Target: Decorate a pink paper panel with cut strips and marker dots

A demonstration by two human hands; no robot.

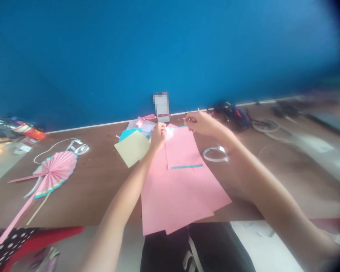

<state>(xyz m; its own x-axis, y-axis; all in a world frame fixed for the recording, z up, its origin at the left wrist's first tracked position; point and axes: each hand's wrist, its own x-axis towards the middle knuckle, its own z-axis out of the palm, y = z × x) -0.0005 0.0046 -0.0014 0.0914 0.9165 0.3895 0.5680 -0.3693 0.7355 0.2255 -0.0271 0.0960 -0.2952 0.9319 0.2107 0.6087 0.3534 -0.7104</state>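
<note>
Tabletop (pixel 102 181), contents:
- Pink sheet with blue strips (pixel 184 151), one: midway along the tabletop, towards its far edge. Blue strips, two: one at the sheet's far edge, one at its near edge (pixel 187 166).
- Larger pink sheets (pixel 170 200), at least two: beneath, overlapping, jutting past the tabletop's near edge.
- Left hand (pixel 158 136), one: fingers curled at the striped sheet's far left corner; grip cannot be told.
- Right hand (pixel 195 121), one: fingers drawn together by its far right corner; whether anything is held cannot be told.
- Cream sheet (pixel 132 149), one: left of the left hand.
- Pleated pink fan (pixel 59 168), one: towards the tabletop's left edge.
- Pale ring (pixel 215 155), one: right of the sheets.
</note>
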